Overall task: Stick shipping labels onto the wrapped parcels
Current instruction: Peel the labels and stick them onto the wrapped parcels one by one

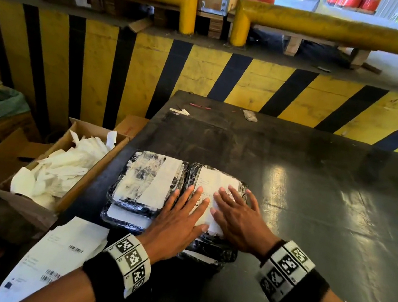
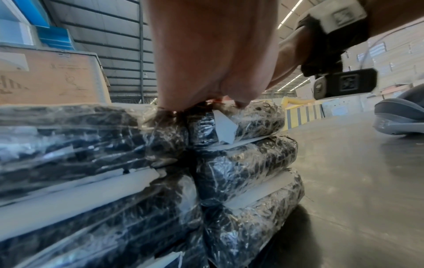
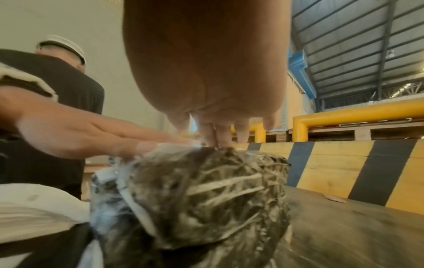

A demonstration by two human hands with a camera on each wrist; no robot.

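Dark tabletop (image 1: pixel 314 192) lies bare to the right; at its left edge stand two stacks of plastic-wrapped black parcels. Left hand (image 1: pixel 178 221) and right hand (image 1: pixel 236 215), fingers spread flat, press a white shipping label (image 1: pixel 210 182) onto the right stack's top parcel (image 1: pixel 207 244); its print is unreadable. Barcoded label sheets (image 1: pixel 60 256) overhang the near-left corner.

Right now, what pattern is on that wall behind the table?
Diagonal yellow and black stripes on the wall, clearest in the head view.

I see black film-wrapped parcels (image 1: pixel 207 250) with white labels (image 1: pixel 209 185) on a dark table (image 1: pixel 314 192) below a yellow-and-black striped wall (image 1: pixel 203 74).
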